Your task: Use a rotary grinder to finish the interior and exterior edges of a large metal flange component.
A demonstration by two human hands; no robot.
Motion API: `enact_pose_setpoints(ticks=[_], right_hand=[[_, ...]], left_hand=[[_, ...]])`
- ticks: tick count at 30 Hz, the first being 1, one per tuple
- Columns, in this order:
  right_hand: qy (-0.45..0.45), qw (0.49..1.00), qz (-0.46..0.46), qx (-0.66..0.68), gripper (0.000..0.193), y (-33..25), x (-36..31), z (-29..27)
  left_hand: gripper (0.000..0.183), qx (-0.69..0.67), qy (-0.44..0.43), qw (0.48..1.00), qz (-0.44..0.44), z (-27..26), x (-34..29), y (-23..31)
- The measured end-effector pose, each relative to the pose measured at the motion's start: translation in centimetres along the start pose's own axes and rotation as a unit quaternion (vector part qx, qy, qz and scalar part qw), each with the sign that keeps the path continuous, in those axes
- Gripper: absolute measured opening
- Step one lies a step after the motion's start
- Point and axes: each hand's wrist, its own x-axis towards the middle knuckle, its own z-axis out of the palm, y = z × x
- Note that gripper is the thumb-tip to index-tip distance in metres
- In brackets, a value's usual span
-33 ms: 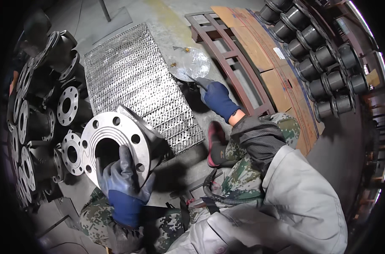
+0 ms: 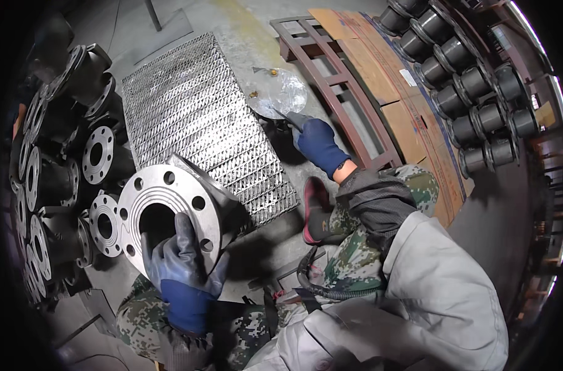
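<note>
My left hand point(image 2: 182, 263), in a grey-and-blue coated glove, grips the rim of a grey metal casting with a round bolt-holed flange point(image 2: 211, 224). One or more fingers reach into its central bore, and the flange face is tilted up. In the same kind of glove, my right hand point(image 2: 318, 142) is closed on a thin dark pointed tool point(image 2: 280, 115), whose exact kind I cannot make out. The tool's tip is over the near edge of a shiny round disc point(image 2: 284, 89) on the floor. Small amber-brown blobs lie on this disc.
A silvery expanded-metal sheet point(image 2: 195, 117) lies beyond the casting. Flanged castings point(image 2: 62, 179) are piled at the left. To the right stand a red-brown metal frame point(image 2: 340, 79), flattened cardboard point(image 2: 380, 74) and stacked dark flanged pieces point(image 2: 457, 52). A black corrugated hose point(image 2: 349, 293) crosses my lap.
</note>
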Motion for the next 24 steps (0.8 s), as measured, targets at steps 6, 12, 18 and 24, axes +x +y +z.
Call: enact_pose_setpoints(ticks=[6, 12, 18, 24], right_hand=[[-0.073, 0.991, 0.041, -0.101, 0.04, -0.2, 0.9, 0.6], [-0.133, 0.96, 0.099, -0.224, 0.05, -2.0, 0.8, 2.2], [-0.089, 0.984, 0.037, -0.149, 0.062, 2.1, -0.2, 2.5], [-0.113, 0.978, 0.036, -0.173, 0.06, -0.2, -0.5, 2.2]], left_hand=[[0.09, 0.027, 0.02, 0.998, -0.06, 0.5, 0.9, 3.3], [0.094, 0.003, -0.017, 0.997, -0.074, -0.3, 1.3, 3.7], [0.083, -0.106, -0.015, 0.994, -0.031, -1.1, 1.2, 2.3], [0.045, -0.377, 0.178, 0.898, -0.141, -2.7, -0.8, -1.7]])
